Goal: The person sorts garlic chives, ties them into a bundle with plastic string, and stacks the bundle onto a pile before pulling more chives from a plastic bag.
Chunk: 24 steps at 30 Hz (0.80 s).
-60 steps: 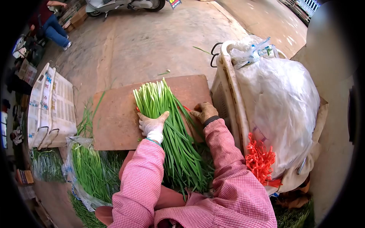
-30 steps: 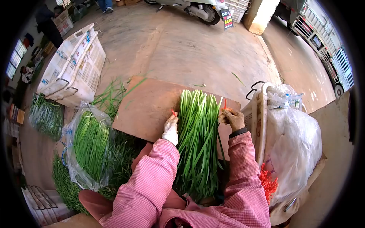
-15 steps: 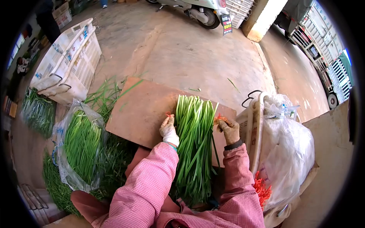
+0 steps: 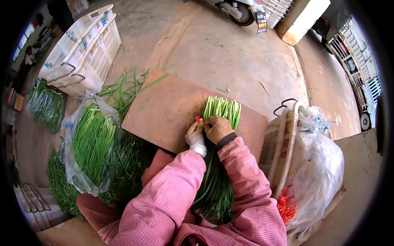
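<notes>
A bundle of long green stalks (image 4: 222,110) lies on a brown board (image 4: 164,107), pale cut ends pointing away from me and leaves hanging toward my lap. My left hand (image 4: 195,134), in a whitish glove, is closed at the bundle's left edge and pinches a red tie (image 4: 199,119). My right hand (image 4: 217,129), in a brownish glove, lies across the front of the bundle, its fingers closed and meeting the left fingertips at the tie. How much of the tie runs round the stalks is hidden by my hands.
White crates (image 4: 88,53) and a plastic bag of green stalks (image 4: 93,139) are at left. On the right, a crate (image 4: 287,147) holds white plastic (image 4: 318,164), with red ties (image 4: 286,207) beside it. A scooter (image 4: 238,10) stands beyond.
My right hand has moved left across the stalks and met my left hand. The red tie's ends, held apart on both sides before, are now together at the bundle's left side.
</notes>
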{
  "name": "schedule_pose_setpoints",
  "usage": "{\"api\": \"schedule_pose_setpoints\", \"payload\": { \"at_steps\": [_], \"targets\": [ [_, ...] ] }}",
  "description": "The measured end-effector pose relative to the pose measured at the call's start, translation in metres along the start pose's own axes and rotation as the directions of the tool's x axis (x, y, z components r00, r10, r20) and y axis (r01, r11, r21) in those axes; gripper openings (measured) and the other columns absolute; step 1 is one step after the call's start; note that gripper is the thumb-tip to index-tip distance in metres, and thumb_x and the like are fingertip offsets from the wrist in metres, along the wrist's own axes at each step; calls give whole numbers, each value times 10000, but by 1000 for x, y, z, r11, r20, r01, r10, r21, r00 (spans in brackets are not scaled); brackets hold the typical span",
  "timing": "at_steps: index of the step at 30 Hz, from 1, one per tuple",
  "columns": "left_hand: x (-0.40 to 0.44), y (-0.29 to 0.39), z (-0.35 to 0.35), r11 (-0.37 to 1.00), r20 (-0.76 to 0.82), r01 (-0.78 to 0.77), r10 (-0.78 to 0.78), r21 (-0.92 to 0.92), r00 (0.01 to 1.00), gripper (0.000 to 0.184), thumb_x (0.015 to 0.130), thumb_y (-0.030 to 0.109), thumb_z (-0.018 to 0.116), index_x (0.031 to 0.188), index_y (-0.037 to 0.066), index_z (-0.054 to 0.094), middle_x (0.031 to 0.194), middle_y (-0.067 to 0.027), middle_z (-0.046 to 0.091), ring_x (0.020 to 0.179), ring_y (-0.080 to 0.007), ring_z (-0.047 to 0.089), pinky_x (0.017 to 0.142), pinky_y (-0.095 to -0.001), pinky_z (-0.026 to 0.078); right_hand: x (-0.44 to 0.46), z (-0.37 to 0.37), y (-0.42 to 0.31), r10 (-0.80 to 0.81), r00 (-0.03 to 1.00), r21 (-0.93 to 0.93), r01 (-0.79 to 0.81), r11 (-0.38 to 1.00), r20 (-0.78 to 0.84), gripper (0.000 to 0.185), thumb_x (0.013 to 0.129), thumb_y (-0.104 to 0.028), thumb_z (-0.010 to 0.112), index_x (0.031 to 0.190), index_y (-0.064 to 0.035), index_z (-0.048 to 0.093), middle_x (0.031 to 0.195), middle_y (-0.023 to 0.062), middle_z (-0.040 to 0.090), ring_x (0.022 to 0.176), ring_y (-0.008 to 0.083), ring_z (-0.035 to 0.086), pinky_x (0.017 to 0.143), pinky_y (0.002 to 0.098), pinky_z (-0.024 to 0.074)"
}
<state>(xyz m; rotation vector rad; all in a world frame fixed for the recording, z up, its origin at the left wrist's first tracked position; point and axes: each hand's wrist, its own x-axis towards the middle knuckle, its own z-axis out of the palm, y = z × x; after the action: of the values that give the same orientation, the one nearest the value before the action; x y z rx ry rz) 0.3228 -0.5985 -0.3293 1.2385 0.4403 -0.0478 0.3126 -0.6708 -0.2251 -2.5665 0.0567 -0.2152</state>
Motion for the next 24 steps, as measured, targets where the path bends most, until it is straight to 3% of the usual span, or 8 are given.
{"api": "schedule_pose_setpoints", "payload": {
  "at_steps": [9,11,15,17,19,20,21,24],
  "targets": [
    [-6,8,4,999,-6,53,-53,-11,999,162,763,63,611,910,-2,630,861,-36,621,750,-106,541,694,-219,445,-1,-3,-5,40,998,-122,-33,992,55,64,646,-85,554,654,-38,596,687,140,572,657,314,560,596,387,454],
    [-7,-1,3,998,24,56,-55,-26,998,164,768,55,601,918,-9,622,882,-46,618,764,-116,549,708,-222,449,0,-3,-10,118,988,-136,-104,985,97,145,700,-154,538,674,-29,606,661,170,566,680,339,566,627,409,455],
    [-20,6,3,987,97,-63,78,-150,992,185,778,25,562,954,-15,600,949,-72,601,816,-145,562,774,-238,452,-5,5,-4,65,997,-97,-68,993,-39,78,678,-102,560,686,-46,613,682,147,576,657,315,562,599,394,450],
    [-28,22,3,934,151,109,-60,-340,987,201,779,74,561,951,-16,609,940,-85,617,840,-144,562,798,-237,433,-6,6,-4,97,995,-66,-98,993,-19,79,682,-105,563,697,-47,615,694,148,577,664,316,562,607,394,450],
    [-24,39,0,943,174,222,-182,-249,968,200,788,102,555,948,-4,614,943,-74,616,850,-147,560,782,-248,437,-7,6,-3,97,995,-49,-98,994,-12,90,697,-110,552,712,-44,611,717,149,574,681,325,558,627,396,447],
    [-28,48,0,985,181,125,-103,-119,978,191,783,129,578,931,17,623,912,-48,617,832,-139,553,763,-252,436,-7,6,-4,87,996,-71,-88,994,-23,98,704,-114,544,716,-40,607,718,150,571,689,326,558,630,398,446],
    [-36,62,5,911,179,318,-277,-264,944,181,774,139,600,916,32,626,880,-25,613,819,-127,539,769,-244,424,-7,7,-4,76,997,-96,-79,992,-33,106,711,-119,536,720,-37,602,720,151,567,697,328,557,632,401,445],
    [-25,55,-2,965,241,234,-201,-118,950,254,793,149,565,1002,6,584,1011,-68,574,935,-134,501,848,-255,387,-10,-2,-2,61,998,-21,-61,998,23,143,715,-75,545,841,-30,595,811,161,577,755,319,562,674,379,455]
  ]
}}
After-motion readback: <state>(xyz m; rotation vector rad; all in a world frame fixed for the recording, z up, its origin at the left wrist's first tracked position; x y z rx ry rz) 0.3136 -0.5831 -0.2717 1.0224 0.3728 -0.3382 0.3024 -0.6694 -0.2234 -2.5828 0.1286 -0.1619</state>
